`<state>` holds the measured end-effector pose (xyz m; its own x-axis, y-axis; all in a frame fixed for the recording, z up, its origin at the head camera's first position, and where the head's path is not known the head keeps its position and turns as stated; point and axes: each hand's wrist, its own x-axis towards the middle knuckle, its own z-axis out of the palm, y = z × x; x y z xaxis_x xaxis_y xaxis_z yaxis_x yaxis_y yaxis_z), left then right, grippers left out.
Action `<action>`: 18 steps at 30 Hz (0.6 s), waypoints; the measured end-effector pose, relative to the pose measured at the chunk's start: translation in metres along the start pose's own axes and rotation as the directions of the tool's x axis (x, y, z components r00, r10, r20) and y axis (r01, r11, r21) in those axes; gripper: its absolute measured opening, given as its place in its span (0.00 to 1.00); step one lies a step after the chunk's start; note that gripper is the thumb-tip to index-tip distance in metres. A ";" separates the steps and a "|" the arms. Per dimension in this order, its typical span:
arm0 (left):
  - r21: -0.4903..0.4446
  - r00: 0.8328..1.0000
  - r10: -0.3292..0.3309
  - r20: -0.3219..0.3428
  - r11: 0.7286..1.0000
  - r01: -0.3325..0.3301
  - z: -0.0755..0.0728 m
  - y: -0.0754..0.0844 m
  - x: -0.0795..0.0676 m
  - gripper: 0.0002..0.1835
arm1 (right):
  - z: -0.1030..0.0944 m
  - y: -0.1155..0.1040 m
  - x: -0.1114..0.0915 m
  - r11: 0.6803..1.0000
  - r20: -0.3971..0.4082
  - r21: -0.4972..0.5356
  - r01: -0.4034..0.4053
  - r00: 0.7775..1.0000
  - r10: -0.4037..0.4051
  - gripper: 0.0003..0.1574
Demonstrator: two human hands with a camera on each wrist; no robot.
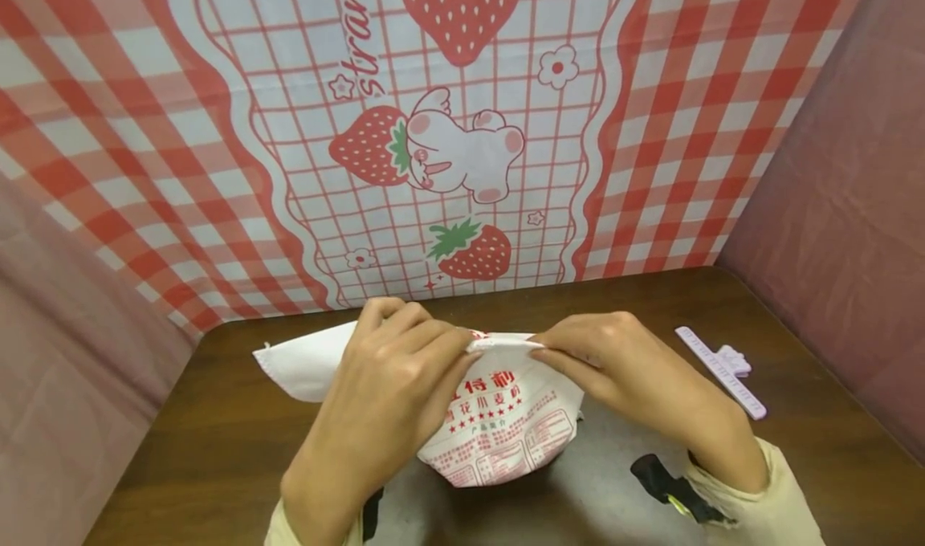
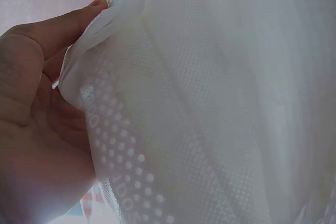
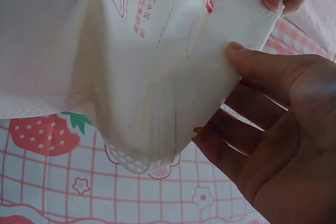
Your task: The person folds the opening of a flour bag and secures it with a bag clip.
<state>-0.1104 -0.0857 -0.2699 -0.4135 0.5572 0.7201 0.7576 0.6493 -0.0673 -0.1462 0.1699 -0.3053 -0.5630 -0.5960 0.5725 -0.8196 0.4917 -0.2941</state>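
Observation:
A white flour bag printed with red Chinese characters hangs between my two hands, its top folded over into a narrow strip. My left hand grips the folded edge left of the middle, and a white flap of the bag sticks out beyond it to the left. At the right end of the fold, my right hand pinches the edge between thumb and fingers. In the left wrist view, the dotted seam of the bag runs beside the left hand. The right wrist view shows the right thumb pressed on the bag's printed side.
A pale purple bag clip, long and ruler-like, lies on the brown table to the right. Behind the table hangs a red-and-white checked cloth with strawberries. Pink cloth hangs at both sides.

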 end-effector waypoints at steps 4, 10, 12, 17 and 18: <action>0.005 1.000 -0.011 -0.006 1.000 0.011 -0.001 -0.001 0.001 0.05 | -0.003 0.000 -0.003 0.998 0.003 -0.067 -0.019 1.000 0.020 0.08; 0.003 1.000 -0.012 -0.004 1.000 0.012 -0.003 -0.001 0.004 0.05 | -0.008 0.003 -0.004 0.994 -0.021 -0.105 0.006 1.000 -0.008 0.08; 0.002 1.000 -0.012 -0.004 1.000 0.012 -0.003 -0.001 0.004 0.06 | -0.008 0.004 -0.004 0.994 -0.024 -0.104 0.022 0.999 -0.024 0.08; -0.002 1.000 -0.023 -0.001 1.000 0.023 -0.003 -0.003 0.002 0.06 | -0.007 0.006 -0.003 0.996 0.013 -0.091 -0.023 1.000 0.025 0.09; -0.003 1.000 -0.026 0.000 1.000 0.026 -0.002 -0.003 0.002 0.06 | -0.007 0.007 -0.004 0.994 0.026 -0.096 -0.043 0.999 0.046 0.09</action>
<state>-0.1120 -0.0881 -0.2669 -0.4330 0.5402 0.7216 0.7482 0.6619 -0.0466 -0.1487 0.1798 -0.3039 -0.6026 -0.5894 0.5380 -0.7806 0.5756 -0.2437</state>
